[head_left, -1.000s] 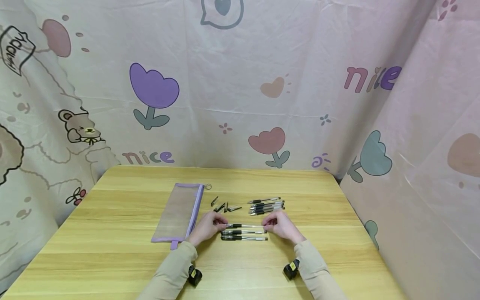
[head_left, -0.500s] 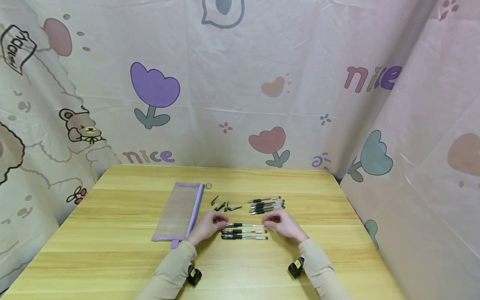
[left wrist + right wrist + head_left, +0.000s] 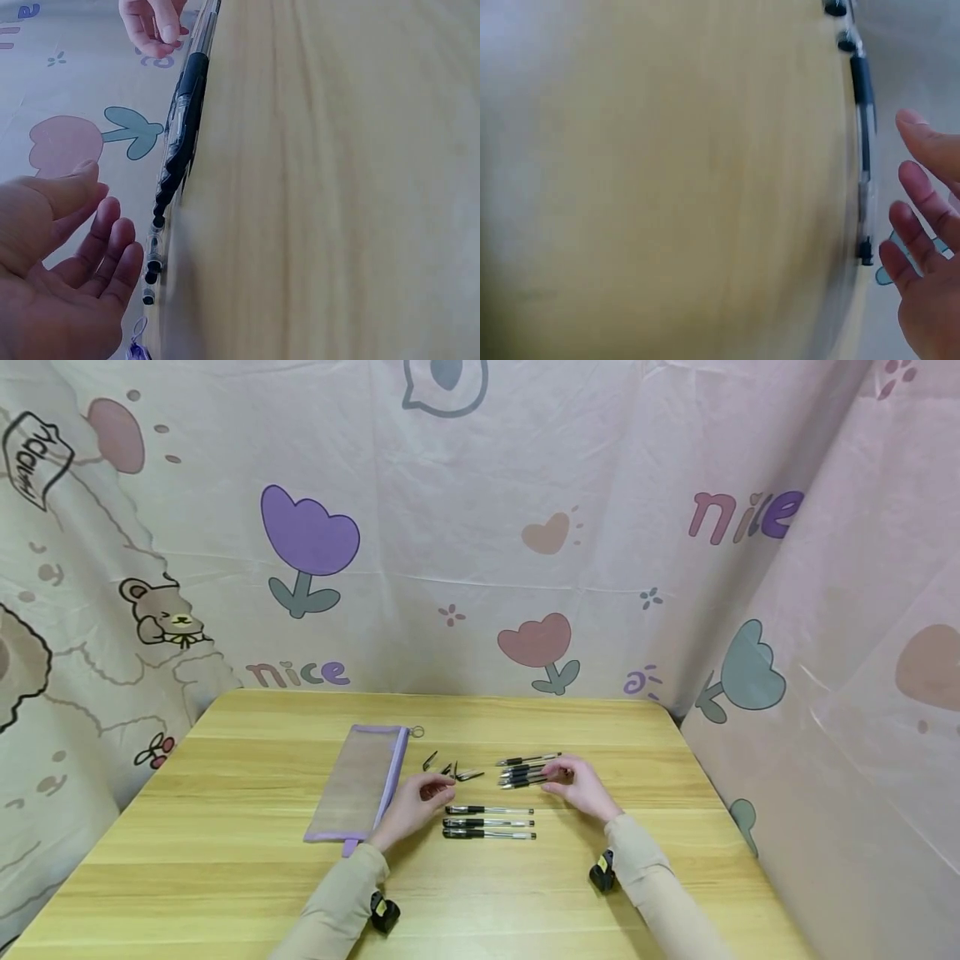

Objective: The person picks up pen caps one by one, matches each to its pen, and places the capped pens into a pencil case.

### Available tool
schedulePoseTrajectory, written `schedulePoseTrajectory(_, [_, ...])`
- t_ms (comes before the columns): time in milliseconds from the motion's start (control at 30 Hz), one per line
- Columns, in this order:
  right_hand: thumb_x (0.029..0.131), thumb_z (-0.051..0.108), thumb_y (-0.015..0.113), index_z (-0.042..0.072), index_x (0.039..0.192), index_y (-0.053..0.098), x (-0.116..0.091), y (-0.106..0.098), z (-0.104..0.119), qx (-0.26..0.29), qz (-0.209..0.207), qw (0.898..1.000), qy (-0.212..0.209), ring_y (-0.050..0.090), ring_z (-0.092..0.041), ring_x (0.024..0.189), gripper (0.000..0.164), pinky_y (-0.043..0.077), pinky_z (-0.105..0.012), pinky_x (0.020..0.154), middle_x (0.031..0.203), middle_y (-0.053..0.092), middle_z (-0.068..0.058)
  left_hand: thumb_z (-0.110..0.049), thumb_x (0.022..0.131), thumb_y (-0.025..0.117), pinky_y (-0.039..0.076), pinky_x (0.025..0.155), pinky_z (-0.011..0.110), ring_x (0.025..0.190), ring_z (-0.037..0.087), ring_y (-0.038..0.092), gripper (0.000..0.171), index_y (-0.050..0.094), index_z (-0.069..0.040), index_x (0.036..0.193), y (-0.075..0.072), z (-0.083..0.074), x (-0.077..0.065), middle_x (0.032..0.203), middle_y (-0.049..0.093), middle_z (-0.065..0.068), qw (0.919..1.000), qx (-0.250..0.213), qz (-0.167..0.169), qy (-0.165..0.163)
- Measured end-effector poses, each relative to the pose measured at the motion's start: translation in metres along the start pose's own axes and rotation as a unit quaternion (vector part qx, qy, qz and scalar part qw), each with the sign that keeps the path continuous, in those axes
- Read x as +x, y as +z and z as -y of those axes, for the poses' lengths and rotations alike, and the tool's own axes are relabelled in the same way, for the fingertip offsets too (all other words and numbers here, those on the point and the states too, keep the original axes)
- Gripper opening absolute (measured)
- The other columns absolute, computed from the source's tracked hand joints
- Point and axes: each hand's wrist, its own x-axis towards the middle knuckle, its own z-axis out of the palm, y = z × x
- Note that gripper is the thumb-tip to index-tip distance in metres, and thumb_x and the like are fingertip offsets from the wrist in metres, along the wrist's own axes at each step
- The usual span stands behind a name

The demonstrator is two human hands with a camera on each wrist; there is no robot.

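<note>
Three capped black gel pens [image 3: 489, 822] lie in parallel in the middle of the table. My left hand [image 3: 416, 806] hovers at the loose black pen caps [image 3: 470, 775], partly covering them. Its fingers are loosely bent with nothing between them in the left wrist view, where the thumb stands apart from the fingertips [image 3: 129, 259]. Over the right ends of several uncapped gel pens [image 3: 517, 773] is my right hand [image 3: 583, 789]. In the right wrist view its thumb and fingers are spread beside an uncapped pen [image 3: 864, 142], holding nothing.
A see-through mesh pencil pouch [image 3: 352, 785] with purple edging and a zip lies flat on the left, a metal ring [image 3: 417, 732] at its far corner. The wooden table [image 3: 225, 893] ends at a printed cloth backdrop [image 3: 450, 568] behind and on both sides.
Both hands have let go of the farthest capped pen, which stays in the row. The right hand has moved away to the uncapped pens, the left slightly toward the caps.
</note>
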Motion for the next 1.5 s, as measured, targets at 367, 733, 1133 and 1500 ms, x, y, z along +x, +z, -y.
schedulePoseTrajectory(367, [0.078, 0.018, 0.085, 0.014, 0.093, 0.075, 0.016, 0.000, -0.008, -0.068, 0.016, 0.997, 0.034, 0.055, -0.028, 0.108, 0.018, 0.039, -0.053, 0.100, 0.111, 0.069, -0.008, -0.010, 0.092, 0.071, 0.050, 0.068, 0.017, 0.075, 0.000, 0.057, 0.027, 0.069, 0.006, 0.114, -0.003, 0.006, -0.004, 0.096, 0.074, 0.015, 0.9997, -0.006, 0.018, 0.014])
schedulePoseTrajectory(733, [0.076, 0.015, 0.086, 0.015, 0.090, 0.075, 0.019, 0.000, -0.009, -0.087, 0.030, 0.995, 0.046, 0.057, -0.028, 0.104, 0.017, 0.037, -0.054, 0.102, 0.113, 0.069, -0.009, -0.009, 0.091, 0.071, 0.050, 0.069, 0.018, 0.076, 0.002, 0.057, 0.026, 0.069, 0.005, 0.113, -0.004, 0.002, -0.006, 0.098, 0.073, 0.015, 0.9997, -0.001, 0.018, 0.014])
schedulePoseTrajectory(1133, [0.079, 0.015, 0.084, 0.015, 0.087, 0.075, 0.020, 0.000, -0.010, -0.090, 0.033, 0.995, 0.041, 0.056, -0.027, 0.104, 0.011, 0.036, -0.056, 0.102, 0.101, 0.068, -0.004, -0.008, 0.091, 0.071, 0.050, 0.069, 0.018, 0.076, 0.002, 0.057, 0.027, 0.069, 0.006, 0.114, -0.003, 0.002, -0.005, 0.094, 0.072, 0.014, 0.9997, 0.002, 0.020, 0.012])
schedulePoseTrajectory(1500, [0.081, 0.014, 0.082, 0.015, 0.087, 0.076, 0.020, 0.000, -0.009, -0.093, 0.035, 0.994, 0.042, 0.055, -0.027, 0.105, 0.009, 0.034, -0.055, 0.102, 0.098, 0.068, -0.003, -0.008, 0.092, 0.071, 0.049, 0.068, 0.017, 0.075, 0.002, 0.056, 0.027, 0.068, 0.006, 0.114, -0.002, 0.002, -0.005, 0.093, 0.072, 0.014, 0.9997, -0.002, 0.022, 0.008])
